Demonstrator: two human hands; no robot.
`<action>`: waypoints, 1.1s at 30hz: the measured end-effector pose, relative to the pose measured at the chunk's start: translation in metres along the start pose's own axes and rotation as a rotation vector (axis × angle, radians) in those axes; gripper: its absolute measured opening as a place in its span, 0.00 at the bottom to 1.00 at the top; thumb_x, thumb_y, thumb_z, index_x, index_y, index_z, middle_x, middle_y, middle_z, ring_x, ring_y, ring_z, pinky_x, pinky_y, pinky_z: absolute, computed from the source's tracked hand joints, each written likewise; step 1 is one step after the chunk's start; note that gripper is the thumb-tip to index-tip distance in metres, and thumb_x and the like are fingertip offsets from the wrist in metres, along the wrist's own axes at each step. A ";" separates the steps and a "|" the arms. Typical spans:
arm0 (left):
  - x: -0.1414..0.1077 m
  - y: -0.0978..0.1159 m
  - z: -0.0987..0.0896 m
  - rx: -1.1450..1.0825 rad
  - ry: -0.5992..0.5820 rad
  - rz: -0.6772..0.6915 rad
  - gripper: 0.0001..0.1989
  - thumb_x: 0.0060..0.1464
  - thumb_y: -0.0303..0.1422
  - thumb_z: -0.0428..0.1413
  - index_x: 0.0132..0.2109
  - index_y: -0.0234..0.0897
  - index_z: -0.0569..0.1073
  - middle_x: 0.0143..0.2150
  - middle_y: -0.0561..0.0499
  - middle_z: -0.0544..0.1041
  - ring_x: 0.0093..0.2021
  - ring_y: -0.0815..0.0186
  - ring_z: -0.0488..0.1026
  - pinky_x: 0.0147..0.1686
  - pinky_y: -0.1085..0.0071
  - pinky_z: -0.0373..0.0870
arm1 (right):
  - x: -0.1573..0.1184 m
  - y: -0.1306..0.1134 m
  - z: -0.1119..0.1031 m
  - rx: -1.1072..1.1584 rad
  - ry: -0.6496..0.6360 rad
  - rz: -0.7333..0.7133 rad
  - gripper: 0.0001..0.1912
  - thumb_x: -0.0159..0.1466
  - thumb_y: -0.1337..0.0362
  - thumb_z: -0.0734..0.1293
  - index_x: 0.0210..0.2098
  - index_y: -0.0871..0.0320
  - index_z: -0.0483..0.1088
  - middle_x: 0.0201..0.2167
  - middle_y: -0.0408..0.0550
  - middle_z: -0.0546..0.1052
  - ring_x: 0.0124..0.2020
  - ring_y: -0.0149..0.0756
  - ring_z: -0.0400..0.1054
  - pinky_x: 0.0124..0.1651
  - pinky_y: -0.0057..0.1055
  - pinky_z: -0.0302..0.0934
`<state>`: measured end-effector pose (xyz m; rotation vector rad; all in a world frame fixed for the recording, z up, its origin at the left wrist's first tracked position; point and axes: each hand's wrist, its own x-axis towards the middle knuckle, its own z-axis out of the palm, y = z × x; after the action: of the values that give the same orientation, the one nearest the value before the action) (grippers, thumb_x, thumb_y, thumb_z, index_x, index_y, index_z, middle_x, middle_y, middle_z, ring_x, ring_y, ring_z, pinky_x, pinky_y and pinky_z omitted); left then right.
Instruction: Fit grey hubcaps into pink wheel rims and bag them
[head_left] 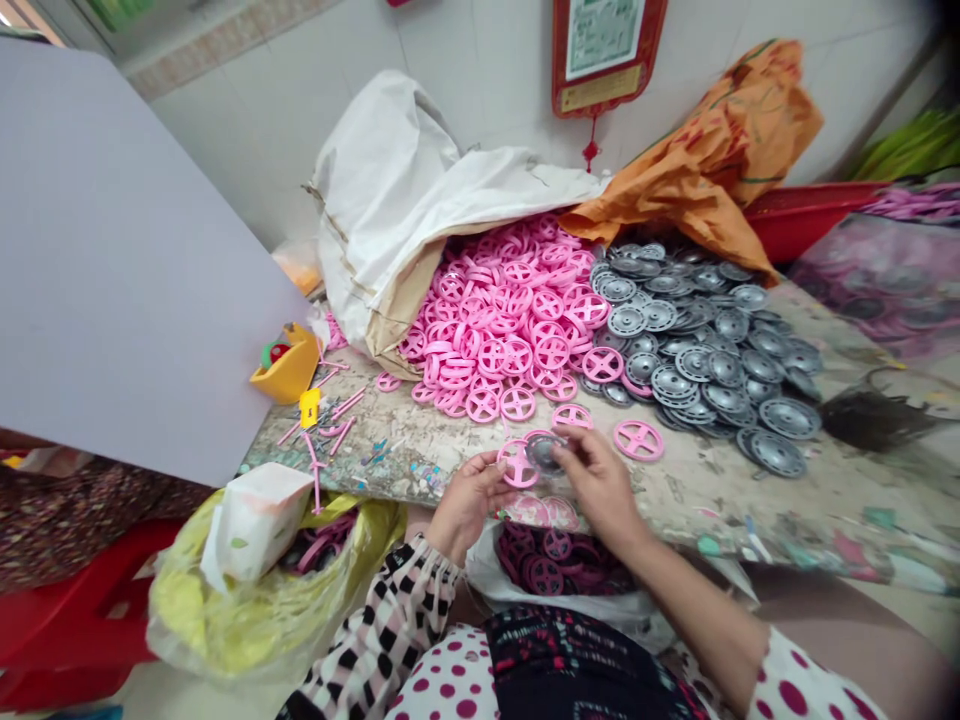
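Near the table's front edge, my left hand [474,495] pinches a pink spoked wheel [517,464] by its left rim. Just right of it, my right hand [598,480] holds a grey disc [545,453] between thumb and fingers, with a pink rim showing around it. The two pieces meet or overlap; which one is in front is hard to tell. A loose pink wheel [638,440] lies right of my right hand. Behind my hands are a heap of pink wheels [517,300] and, to its right, a heap of grey discs [705,345].
A white sack [390,200] and an orange sack [720,150] lie behind the heaps. Below the table edge, a bag of wheels [559,565] is at my lap. On the left are a yellow holder [289,365], thin pink sticks and a yellow bag [217,610].
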<state>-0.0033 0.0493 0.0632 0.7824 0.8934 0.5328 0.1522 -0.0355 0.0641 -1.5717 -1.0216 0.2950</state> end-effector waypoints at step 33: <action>0.008 -0.016 0.009 0.906 0.040 0.602 0.07 0.53 0.29 0.54 0.37 0.39 0.77 0.36 0.49 0.74 0.39 0.66 0.70 0.41 0.72 0.64 | -0.015 0.054 -0.102 -0.895 0.143 -0.064 0.22 0.64 0.56 0.58 0.54 0.59 0.66 0.50 0.62 0.66 0.51 0.55 0.60 0.50 0.53 0.56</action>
<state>0.0094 0.0418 0.0506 1.9056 0.9256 0.6639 0.2368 -0.1125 0.0399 -2.2996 -1.1560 -0.3777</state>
